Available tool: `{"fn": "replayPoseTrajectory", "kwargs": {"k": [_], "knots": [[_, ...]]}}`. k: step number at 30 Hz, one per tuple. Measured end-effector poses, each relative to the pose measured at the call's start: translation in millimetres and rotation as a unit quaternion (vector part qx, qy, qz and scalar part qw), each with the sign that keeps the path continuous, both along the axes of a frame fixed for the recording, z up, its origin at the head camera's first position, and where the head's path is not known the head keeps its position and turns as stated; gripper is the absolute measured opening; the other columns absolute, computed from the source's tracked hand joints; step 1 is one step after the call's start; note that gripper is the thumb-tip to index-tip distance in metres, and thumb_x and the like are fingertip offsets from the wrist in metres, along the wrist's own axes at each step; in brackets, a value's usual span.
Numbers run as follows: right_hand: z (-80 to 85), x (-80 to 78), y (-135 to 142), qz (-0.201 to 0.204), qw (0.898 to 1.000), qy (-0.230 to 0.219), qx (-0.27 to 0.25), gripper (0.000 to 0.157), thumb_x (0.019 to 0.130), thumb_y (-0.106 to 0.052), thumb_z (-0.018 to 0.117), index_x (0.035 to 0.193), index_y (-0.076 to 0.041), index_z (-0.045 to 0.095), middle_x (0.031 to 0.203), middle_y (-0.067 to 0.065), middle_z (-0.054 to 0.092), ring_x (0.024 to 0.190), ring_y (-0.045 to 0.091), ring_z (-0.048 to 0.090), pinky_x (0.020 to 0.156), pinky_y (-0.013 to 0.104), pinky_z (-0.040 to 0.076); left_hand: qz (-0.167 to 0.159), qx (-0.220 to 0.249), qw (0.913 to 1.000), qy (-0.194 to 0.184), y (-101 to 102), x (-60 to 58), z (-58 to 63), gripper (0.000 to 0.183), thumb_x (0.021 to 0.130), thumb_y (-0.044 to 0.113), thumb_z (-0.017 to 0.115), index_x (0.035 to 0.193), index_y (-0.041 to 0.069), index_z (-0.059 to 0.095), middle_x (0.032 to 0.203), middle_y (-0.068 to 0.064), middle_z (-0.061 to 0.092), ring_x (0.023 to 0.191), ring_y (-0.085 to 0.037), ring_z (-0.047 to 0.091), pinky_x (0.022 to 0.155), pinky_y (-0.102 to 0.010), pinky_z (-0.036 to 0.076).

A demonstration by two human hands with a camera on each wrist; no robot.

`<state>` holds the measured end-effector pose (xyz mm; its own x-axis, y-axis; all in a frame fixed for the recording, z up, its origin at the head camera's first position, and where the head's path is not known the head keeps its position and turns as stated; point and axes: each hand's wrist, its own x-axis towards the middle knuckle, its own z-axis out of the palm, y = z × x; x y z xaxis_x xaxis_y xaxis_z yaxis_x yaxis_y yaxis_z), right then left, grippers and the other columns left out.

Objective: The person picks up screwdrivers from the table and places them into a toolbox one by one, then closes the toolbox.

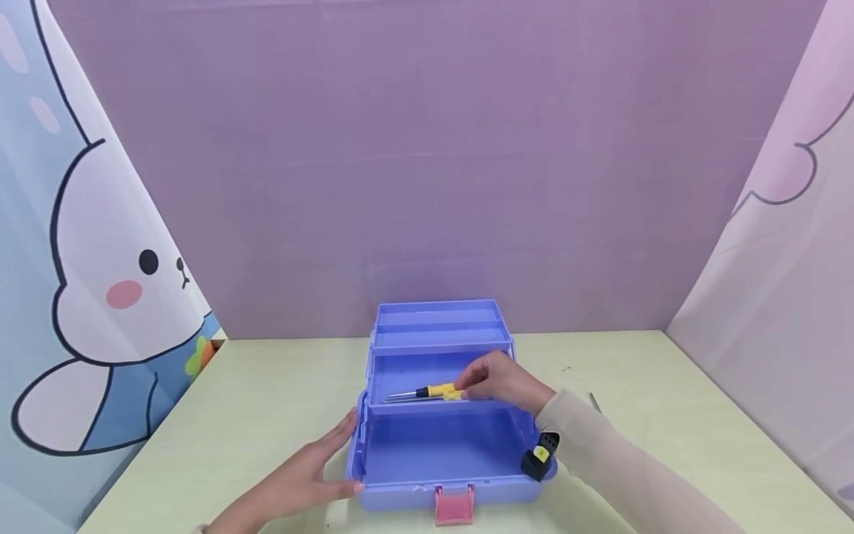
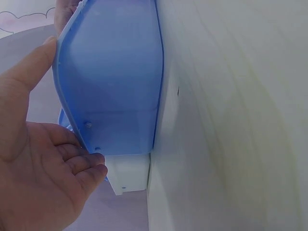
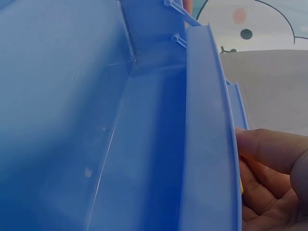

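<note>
A periwinkle-blue toolbox (image 1: 454, 493) stands with its lid up and trays fanned out, its pink latch (image 1: 455, 508) hanging at the front. Over the middle tray (image 1: 414, 367), my right hand (image 1: 497, 382) pinches a screwdriver (image 1: 440, 389) by its yellow handle, shaft pointing left. Just below it lies a second yellow-handled tool (image 1: 454, 396) with a thin shaft. In the right wrist view the tray wall hides most of the handles. My left hand (image 1: 310, 471) rests against the toolbox's left front corner, thumb at the front and fingers along the side.
The bottom compartment (image 1: 447, 445) shows bare blue plastic, as does the upper tray (image 1: 440, 334). A thin grey shaft (image 1: 595, 403) lies on the pale table (image 1: 654, 415), right of the toolbox. A purple backdrop (image 1: 434, 163) rises behind, with printed curtains on both sides.
</note>
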<state>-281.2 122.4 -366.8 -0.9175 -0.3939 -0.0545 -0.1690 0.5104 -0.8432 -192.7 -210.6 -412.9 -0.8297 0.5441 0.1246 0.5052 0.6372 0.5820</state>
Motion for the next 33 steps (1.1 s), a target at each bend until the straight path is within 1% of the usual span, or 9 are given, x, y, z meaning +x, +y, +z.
{"fn": "replayPoseTrajectory", "kwargs": {"k": [7,11,16,19,23,28,33], "knots": [[1.0,-0.1,-1,-0.009,1.0,-0.004,0.004,0.011,0.083,-0.002,0.069,0.09,-0.008,0.074,0.092,0.003,0.072,0.081,0.014,0.065,0.079,0.031,0.057,0.0,-0.001,1.0,-0.002,0,0.3,1.3,0.09,0.084,0.038,0.069,0.149,0.0,0.019,0.155,-0.018,0.019,0.138,-0.038,0.026,0.108,-0.045,0.036],[1.0,-0.2,1,-0.003,1.0,-0.003,0.002,0.01,0.083,-0.007,0.07,0.092,-0.008,0.074,0.093,0.003,0.073,0.082,0.013,0.065,0.079,0.031,0.056,0.001,-0.003,1.0,-0.003,0,0.8,1.9,0.09,0.084,0.038,0.069,0.149,0.0,0.019,0.155,-0.017,0.019,0.138,-0.038,0.026,0.107,-0.046,0.036],[1.7,-0.5,7,0.005,1.0,0.015,0.001,0.012,0.084,-0.011,0.069,0.094,-0.008,0.075,0.095,0.003,0.073,0.087,0.011,0.064,0.08,0.03,0.054,0.003,-0.007,1.0,-0.006,1,0.9,1.7,0.09,0.084,0.038,0.069,0.149,0.0,0.019,0.155,-0.018,0.019,0.138,-0.038,0.026,0.106,-0.049,0.036],[3.5,1.6,12,0.0,1.0,0.016,0.001,0.013,0.086,-0.012,0.067,0.097,-0.009,0.074,0.098,0.003,0.073,0.089,0.012,0.064,0.081,0.031,0.054,0.005,-0.007,0.9999,-0.013,1,0.9,1.6,0.09,0.085,0.038,0.069,0.149,0.001,0.018,0.155,-0.018,0.019,0.139,-0.038,0.026,0.106,-0.051,0.036],[7.7,6.6,18,-0.002,1.0,0.02,-0.005,0.016,0.087,-0.015,0.067,0.1,-0.009,0.074,0.101,0.004,0.072,0.092,0.014,0.064,0.083,0.034,0.055,0.005,-0.008,0.9999,-0.008,1,0.9,1.2,0.09,0.085,0.039,0.069,0.149,0.0,0.019,0.155,-0.019,0.02,0.138,-0.038,0.026,0.106,-0.051,0.036],[11.3,12.1,28,0.006,0.999,0.028,-0.024,0.023,0.088,-0.021,0.067,0.106,-0.008,0.072,0.106,0.005,0.071,0.098,0.017,0.064,0.086,0.036,0.054,0.001,-0.005,1.0,-0.003,1,1.0,0.3,0.089,0.084,0.037,0.069,0.148,-0.001,0.02,0.154,-0.02,0.02,0.138,-0.038,0.027,0.107,-0.049,0.036],[14.8,18.4,41,0.02,0.998,0.027,-0.056,0.031,0.089,-0.021,0.065,0.113,-0.002,0.067,0.113,0.01,0.068,0.106,0.022,0.063,0.089,0.035,0.053,0.002,-0.002,1.0,0.003,0,1.3,-0.3,0.09,0.084,0.038,0.069,0.148,-0.001,0.02,0.154,-0.019,0.02,0.138,-0.037,0.026,0.108,-0.046,0.036]]}}
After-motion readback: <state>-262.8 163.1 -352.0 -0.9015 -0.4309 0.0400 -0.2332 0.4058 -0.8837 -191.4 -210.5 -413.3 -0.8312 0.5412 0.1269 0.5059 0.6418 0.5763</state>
